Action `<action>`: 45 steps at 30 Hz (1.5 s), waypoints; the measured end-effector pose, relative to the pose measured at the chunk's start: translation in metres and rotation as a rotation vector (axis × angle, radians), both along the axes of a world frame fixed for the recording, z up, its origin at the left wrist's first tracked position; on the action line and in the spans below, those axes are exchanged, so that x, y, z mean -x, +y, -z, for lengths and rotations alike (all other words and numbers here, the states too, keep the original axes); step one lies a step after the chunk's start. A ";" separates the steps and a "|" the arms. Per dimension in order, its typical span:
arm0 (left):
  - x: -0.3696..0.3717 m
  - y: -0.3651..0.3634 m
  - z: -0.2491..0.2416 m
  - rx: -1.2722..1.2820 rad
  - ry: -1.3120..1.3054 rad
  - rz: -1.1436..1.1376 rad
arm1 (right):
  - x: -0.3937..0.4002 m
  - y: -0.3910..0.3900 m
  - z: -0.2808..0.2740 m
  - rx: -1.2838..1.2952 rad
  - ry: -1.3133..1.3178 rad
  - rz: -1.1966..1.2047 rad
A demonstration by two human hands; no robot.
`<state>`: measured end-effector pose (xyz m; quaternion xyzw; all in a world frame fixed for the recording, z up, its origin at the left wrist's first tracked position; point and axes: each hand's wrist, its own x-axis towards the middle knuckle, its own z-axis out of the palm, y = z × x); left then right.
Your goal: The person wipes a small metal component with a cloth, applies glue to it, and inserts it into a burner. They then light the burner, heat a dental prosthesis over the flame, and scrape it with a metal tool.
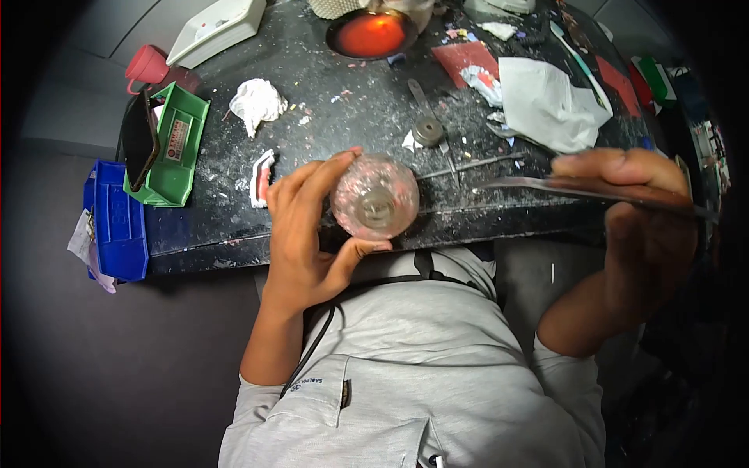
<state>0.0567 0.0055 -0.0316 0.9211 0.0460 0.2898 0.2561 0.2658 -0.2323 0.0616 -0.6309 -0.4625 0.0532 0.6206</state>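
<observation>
Left hand [300,222] clamped round the sides of a clear round vessel [376,199], at the near edge of the desk [207,243]. Right hand [644,191] closed on a thin flat tool [534,184], right of vessel; long axis roughly sideways, tip toward vessel, well apart.

Pink cup [150,65], white tray [218,45] (rectangular), blue bin [123,230]

No text is reliably legible. The green bin [195,117] carries a red-marked label [177,140] with characters too small to read; shirt pocket [312,399] lettering is indistinct.
</observation>
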 end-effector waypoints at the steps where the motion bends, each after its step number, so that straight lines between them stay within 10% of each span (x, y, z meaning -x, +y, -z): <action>1: 0.000 -0.001 0.002 0.040 0.002 -0.019 | -0.007 0.006 0.000 -0.026 -0.161 -0.104; 34: 0.004 -0.002 0.001 0.078 0.010 -0.131 | 0.049 0.083 -0.009 0.227 -0.348 -0.146; 45: 0.003 0.000 0.005 0.116 -0.032 -0.129 | 0.019 0.105 -0.004 0.364 0.047 -0.305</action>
